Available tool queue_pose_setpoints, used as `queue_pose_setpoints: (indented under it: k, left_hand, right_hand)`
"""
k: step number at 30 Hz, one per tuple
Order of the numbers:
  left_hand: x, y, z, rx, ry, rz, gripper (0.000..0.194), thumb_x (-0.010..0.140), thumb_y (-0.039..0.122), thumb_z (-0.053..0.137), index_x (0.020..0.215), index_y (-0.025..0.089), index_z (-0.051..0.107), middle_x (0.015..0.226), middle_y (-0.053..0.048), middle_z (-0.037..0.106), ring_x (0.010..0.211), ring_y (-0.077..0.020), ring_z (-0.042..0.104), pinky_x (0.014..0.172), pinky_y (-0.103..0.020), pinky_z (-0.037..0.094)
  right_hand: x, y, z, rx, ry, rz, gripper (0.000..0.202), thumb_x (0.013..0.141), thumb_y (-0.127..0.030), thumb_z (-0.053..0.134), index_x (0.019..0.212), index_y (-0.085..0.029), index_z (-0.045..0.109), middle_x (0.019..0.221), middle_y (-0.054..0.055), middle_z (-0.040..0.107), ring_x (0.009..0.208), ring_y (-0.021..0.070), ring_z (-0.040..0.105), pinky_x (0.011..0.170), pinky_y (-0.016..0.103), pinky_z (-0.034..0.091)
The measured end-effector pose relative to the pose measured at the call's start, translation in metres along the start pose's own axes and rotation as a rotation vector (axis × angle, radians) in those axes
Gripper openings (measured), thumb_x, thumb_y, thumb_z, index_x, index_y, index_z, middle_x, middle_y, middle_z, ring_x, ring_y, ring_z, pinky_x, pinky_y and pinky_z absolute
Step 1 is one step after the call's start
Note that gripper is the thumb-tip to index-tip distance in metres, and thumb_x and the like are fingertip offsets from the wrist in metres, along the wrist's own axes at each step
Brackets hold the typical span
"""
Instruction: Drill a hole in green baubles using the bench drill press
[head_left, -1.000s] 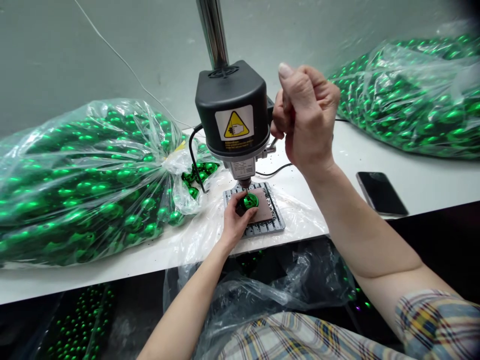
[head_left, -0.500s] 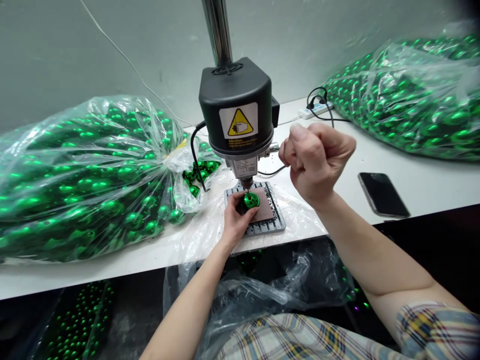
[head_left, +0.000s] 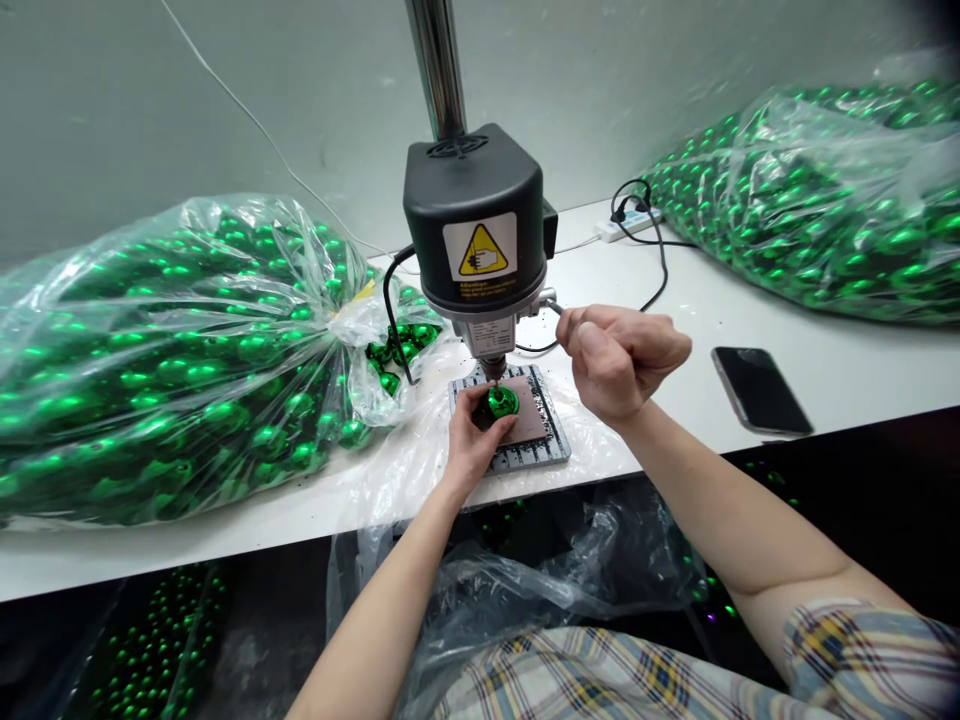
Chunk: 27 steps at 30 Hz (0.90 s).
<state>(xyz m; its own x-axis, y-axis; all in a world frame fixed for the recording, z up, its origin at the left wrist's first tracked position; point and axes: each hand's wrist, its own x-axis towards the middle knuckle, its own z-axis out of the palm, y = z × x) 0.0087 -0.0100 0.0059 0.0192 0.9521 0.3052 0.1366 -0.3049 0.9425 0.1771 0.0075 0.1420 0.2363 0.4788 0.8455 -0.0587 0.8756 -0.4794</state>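
Observation:
A shiny green ball [head_left: 503, 402] rests on a pinkish-brown pad [head_left: 533, 410] over the grey slotted base [head_left: 555, 450] of a drill press. My left hand [head_left: 474, 435] grips the ball between thumb and fingers, directly beneath the drill chuck [head_left: 493, 367]. The black drill head [head_left: 474, 220] carries a yellow warning label. On its right side my right hand [head_left: 619, 360] is closed around the lever [head_left: 553, 304], most of which the fingers hide. Dark shavings lie scattered about the base.
A clear bag of green balls [head_left: 172, 370] fills the left of the white table [head_left: 675, 340]; another bag [head_left: 825, 210] is at the back right. A phone [head_left: 761, 390] lies near the right front edge. Behind the drill are a power strip [head_left: 628, 225] and cables.
My right hand has come down with the lever, and the drill head looks slightly lower. My left hand and the green ball look unmoved.

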Motion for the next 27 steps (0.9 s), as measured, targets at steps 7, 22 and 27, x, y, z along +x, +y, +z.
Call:
queue_pose_setpoints:
  k: [7, 22, 27]
  left_hand:
    - [0.000, -0.001, 0.000, -0.017, -0.003, -0.010, 0.049, 0.076, 0.030, 0.087, 0.117, 0.022, 0.060, 0.113, -0.007, 0.071, 0.107, -0.0236, 0.069, 0.095, -0.038, 0.053]
    - [-0.045, 0.024, -0.008, 0.293, 0.210, 0.071, 0.043, 0.077, 0.036, 0.086, 0.106, 0.020, 0.059, 0.109, -0.009, 0.070, 0.102, -0.0241, 0.069, 0.090, -0.038, 0.055]
    - [-0.110, 0.049, -0.033, 0.573, -0.346, 0.415, 0.048, 0.081, 0.050, 0.083, 0.113, 0.021, 0.062, 0.109, -0.011, 0.073, 0.099, -0.0267, 0.070, 0.082, -0.039, 0.058]
  right_hand:
    - [-0.003, 0.010, -0.001, 0.074, -0.030, -0.247, 0.044, 0.083, -0.014, 0.061, 0.053, -0.020, 0.029, 0.048, -0.005, 0.026, 0.040, 0.0082, 0.026, 0.042, 0.031, 0.027]
    - [0.080, -0.014, 0.032, 0.164, 0.107, 0.231, 0.059, 0.081, -0.053, 0.079, 0.052, -0.023, 0.037, 0.042, -0.008, 0.032, 0.034, 0.0059, 0.026, 0.033, 0.029, 0.021]
    - [0.080, -0.010, 0.030, 0.174, 0.085, 0.234, 0.059, 0.085, -0.048, 0.077, 0.055, -0.022, 0.033, 0.044, -0.007, 0.032, 0.036, 0.0052, 0.027, 0.032, 0.025, 0.023]
